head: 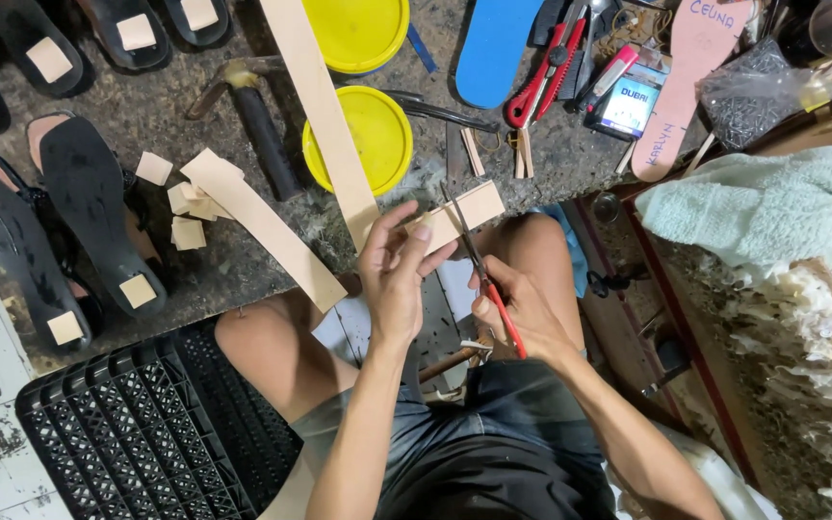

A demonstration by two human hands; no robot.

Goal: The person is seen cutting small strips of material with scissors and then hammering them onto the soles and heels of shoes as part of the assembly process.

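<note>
Short tan strip [462, 216] sits just above the person's knees, held level over the gap between them, at the near edge of the stone work slab [146, 116]. Left hand [397, 274] pinches it, thumb & fingers clamped on its left end. Scissors [485, 279] w/ red handles cross the strip near its middle, blades upright, tips poking past the top edge. Right hand [522, 313] is closed round the handles; can't tell how far the blades are parted.

Just beside the left hand, a long tan strip [325, 116] runs up the slab, and a second one [262, 226] lies slanted to its left. Small tan squares [185, 207] are scattered near that. Behind them: 2 yellow lids [373, 135], a hammer [257, 116] next to the nearer lid. Black sandal soles [89, 202] w/ tan patches line the left side. Blue insole [493, 48], pink insole [686, 77] & red cutter [546, 72] at the far end. Black crate [137, 433] by the left thigh, pale green cloth [753, 207] off right.
</note>
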